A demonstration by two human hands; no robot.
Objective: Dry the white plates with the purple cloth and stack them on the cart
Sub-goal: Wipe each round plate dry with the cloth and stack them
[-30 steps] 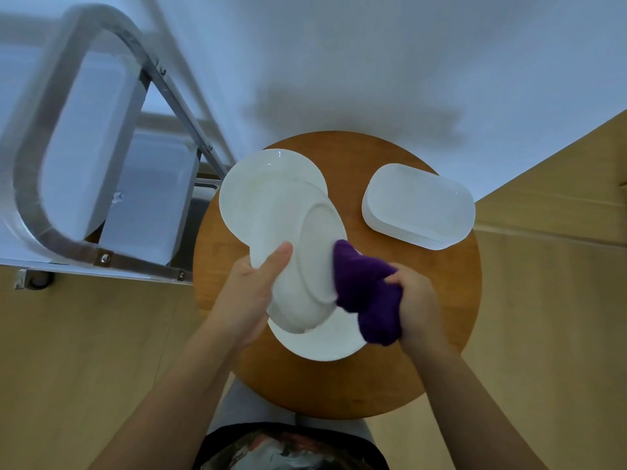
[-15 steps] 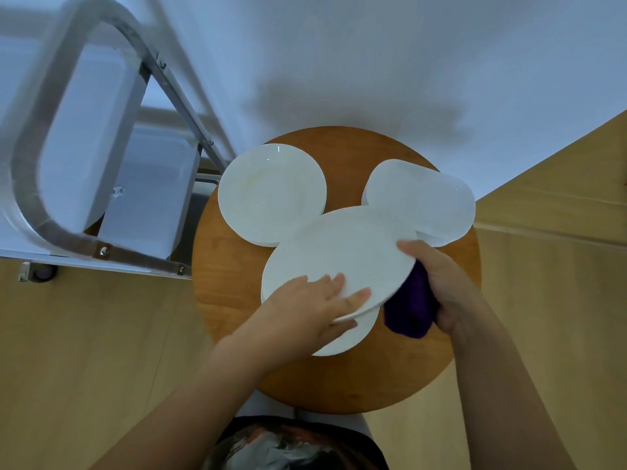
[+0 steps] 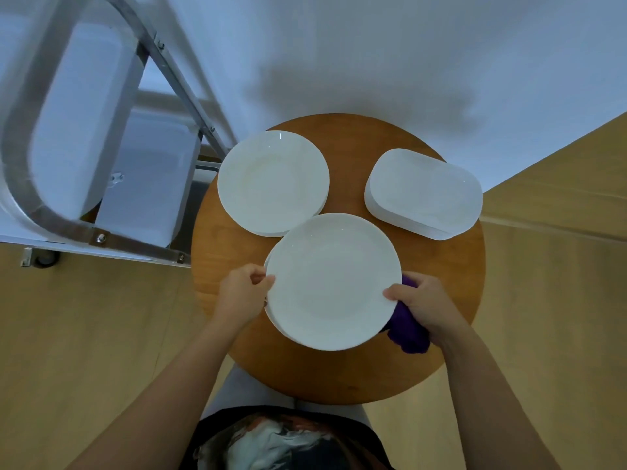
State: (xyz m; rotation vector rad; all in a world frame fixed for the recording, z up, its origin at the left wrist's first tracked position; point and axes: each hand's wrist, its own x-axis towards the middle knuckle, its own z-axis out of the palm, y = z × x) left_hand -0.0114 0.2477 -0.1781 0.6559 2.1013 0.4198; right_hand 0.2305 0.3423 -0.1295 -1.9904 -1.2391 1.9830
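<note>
A metal cart (image 3: 84, 137) stands at the left, beside the round wooden desk (image 3: 441, 283). On the desk lie a stack of round white plates (image 3: 271, 184) and a stack of oblong plates (image 3: 424, 195). Nearer the person, the left hand (image 3: 242, 295) pinches the left rim of a round white plate (image 3: 332, 283), over others beneath it. The right hand (image 3: 424, 305) grips its right rim, with the purple cloth (image 3: 407, 330) bunched in the palm.

Single head-worn wide-angle view, looking steeply down — close over round table (image 3: 441, 286), both forearms entering from below

Round plates (image 3: 273, 183) behind held plate (image 3: 334, 281); rectangular stack (image 3: 424, 193) right; cart (image 3: 84, 130) left.
</note>
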